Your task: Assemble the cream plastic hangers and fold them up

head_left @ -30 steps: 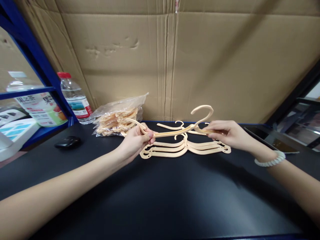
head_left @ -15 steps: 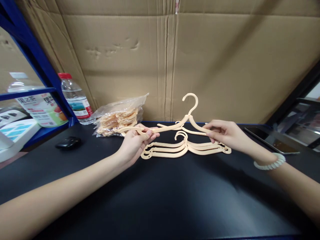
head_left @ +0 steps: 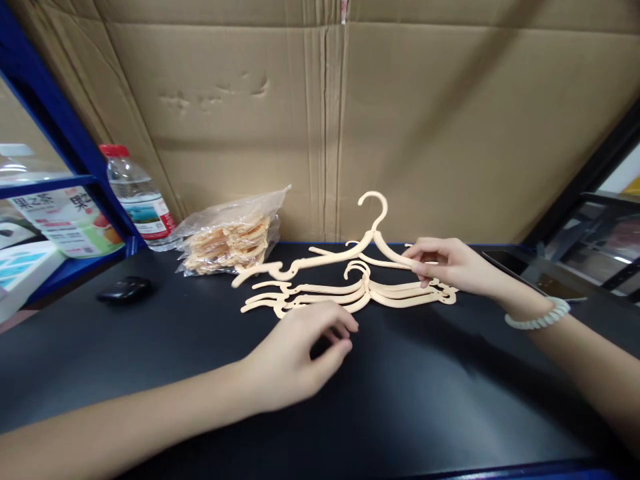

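A cream plastic clothes hanger (head_left: 333, 259) is held up by its right arm in my right hand (head_left: 440, 263), the thumb and fingers pinched round it. Its hook points up and its left arm stretches out unsupported. Below lie several matching hangers (head_left: 330, 291), stacked on the black table (head_left: 400, 407) with their hooks lined up. My left hand (head_left: 305, 350) hovers in front of that stack, fingers curved with a gap between thumb and fingertips, holding nothing. Behind the held hanger, another hanger (head_left: 383, 262) is partly hidden.
A clear plastic bag (head_left: 227, 233) of cream hanger pieces lies at the back left. Beside it stand a red-capped water bottle (head_left: 140, 200) and a black mouse (head_left: 124, 289). A blue shelf frame (head_left: 75, 113) rises at left; a dark tablet-like slab (head_left: 515, 267) lies at right.
My left hand has let go of the hanger's left arm and moved down and toward me. My right hand still grips the hanger. The view has shifted slightly.
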Demonstrator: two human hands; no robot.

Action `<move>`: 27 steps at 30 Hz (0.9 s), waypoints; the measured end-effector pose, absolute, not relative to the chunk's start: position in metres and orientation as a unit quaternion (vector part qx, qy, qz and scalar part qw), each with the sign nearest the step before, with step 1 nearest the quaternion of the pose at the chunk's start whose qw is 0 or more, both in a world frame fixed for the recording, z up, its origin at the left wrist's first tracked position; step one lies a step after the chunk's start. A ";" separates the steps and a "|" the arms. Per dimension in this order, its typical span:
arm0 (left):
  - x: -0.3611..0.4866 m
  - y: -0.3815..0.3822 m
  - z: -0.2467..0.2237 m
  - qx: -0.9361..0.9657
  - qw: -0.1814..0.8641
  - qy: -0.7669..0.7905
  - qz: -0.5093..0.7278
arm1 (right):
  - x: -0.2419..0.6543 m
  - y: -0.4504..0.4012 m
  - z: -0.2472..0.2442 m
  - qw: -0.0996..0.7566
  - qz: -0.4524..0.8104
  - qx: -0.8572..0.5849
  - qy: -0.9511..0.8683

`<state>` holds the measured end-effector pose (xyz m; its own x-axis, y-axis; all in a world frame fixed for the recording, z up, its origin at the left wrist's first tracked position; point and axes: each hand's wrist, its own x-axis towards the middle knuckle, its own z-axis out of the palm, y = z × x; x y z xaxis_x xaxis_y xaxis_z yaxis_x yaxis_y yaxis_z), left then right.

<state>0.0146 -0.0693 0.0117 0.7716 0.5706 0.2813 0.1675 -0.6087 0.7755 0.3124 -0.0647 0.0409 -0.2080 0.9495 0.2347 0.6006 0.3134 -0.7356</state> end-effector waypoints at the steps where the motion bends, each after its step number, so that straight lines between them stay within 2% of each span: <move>1: 0.014 -0.073 0.011 0.915 0.277 0.160 0.246 | 0.312 -0.065 0.040 0.326 0.268 -0.529 -0.736; 3: 0.012 -0.080 0.009 0.967 0.114 0.080 0.213 | 0.311 -0.066 0.039 0.292 0.294 -0.525 -0.743; 4: 0.012 -0.082 0.008 0.976 0.065 0.065 0.200 | 0.311 -0.066 0.039 0.271 0.307 -0.520 -0.750; 7: 0.013 -0.085 0.005 0.978 0.000 0.095 0.186 | 0.311 -0.067 0.040 0.201 0.323 -0.509 -0.772; 13: 0.015 -0.081 -0.002 0.980 0.008 0.127 0.155 | 0.315 -0.071 0.043 0.070 0.239 -0.529 -0.811; 16: 0.015 -0.081 -0.003 0.980 0.011 0.124 0.155 | 0.318 -0.071 0.041 0.036 0.256 -0.518 -0.815; 21: 0.014 -0.081 -0.002 0.978 0.019 0.128 0.166 | 0.322 -0.068 0.037 0.036 0.293 -0.512 -0.807; 27: 0.014 -0.078 -0.003 0.979 0.035 0.126 0.155 | 0.324 -0.067 0.034 0.040 0.257 -0.532 -0.806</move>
